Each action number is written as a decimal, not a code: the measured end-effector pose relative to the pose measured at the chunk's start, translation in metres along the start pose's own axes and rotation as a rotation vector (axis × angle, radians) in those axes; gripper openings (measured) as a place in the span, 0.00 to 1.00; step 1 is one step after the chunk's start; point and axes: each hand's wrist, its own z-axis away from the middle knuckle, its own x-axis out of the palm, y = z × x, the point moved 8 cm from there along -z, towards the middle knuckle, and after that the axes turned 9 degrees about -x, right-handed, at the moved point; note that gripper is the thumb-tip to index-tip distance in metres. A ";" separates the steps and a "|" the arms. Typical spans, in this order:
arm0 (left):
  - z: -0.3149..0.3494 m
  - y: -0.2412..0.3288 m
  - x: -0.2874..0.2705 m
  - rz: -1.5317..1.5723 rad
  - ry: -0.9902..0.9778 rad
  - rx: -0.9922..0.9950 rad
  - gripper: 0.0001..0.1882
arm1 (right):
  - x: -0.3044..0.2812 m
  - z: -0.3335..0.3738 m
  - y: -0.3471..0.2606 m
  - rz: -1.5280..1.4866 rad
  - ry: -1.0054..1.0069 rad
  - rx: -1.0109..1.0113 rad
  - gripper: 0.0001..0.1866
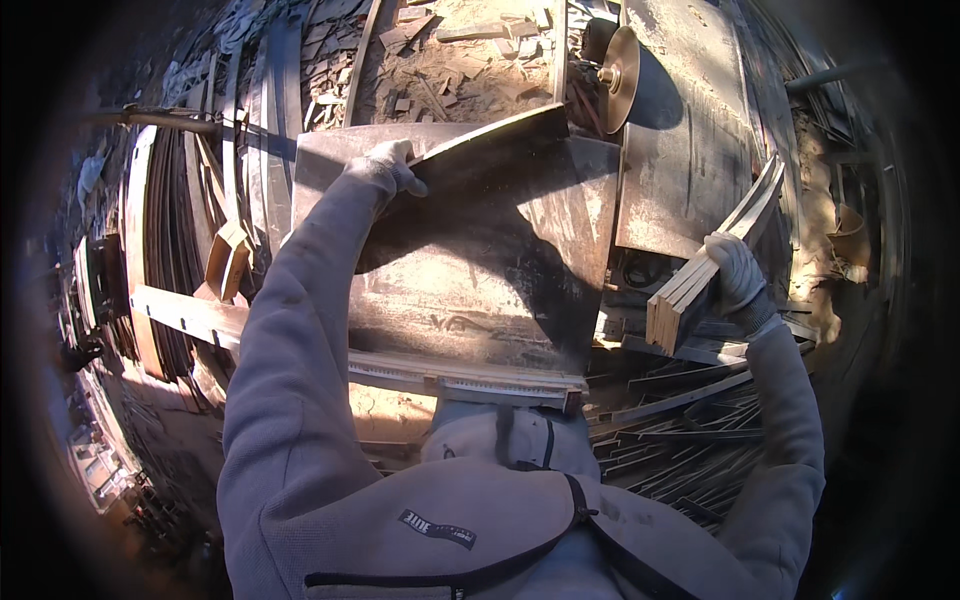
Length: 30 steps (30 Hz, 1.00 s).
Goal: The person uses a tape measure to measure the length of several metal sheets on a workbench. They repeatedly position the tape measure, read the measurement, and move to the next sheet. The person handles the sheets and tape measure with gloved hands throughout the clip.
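My gloved left hand is closed on the left end of a dark-faced plywood board, whose pale cut edge faces up. The board is tilted over the metal sheet tabletop and casts a wide shadow on it. Off to the right, my gloved right hand grips a bundle of plywood strips from its right side. The near ends of the strips point toward me, with their layered edges showing. Part of the fingers of both hands is hidden.
A round saw blade stands upright beyond the tabletop, beside a second metal sheet. Scrap wood lies at the far side. Long boards are stacked at left, and many thin strips lie at lower right.
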 end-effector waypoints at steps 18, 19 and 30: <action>-0.008 -0.046 0.034 -0.063 -0.214 -0.036 0.37 | 0.029 -0.004 -0.003 0.060 0.004 0.038 0.43; -0.013 -0.047 0.035 -0.096 -0.243 -0.039 0.38 | 0.030 -0.004 -0.005 0.055 0.003 0.023 0.43; 0.143 0.052 0.225 1.177 -0.308 -0.020 0.56 | 0.083 -0.082 -0.063 0.061 -0.247 0.050 0.30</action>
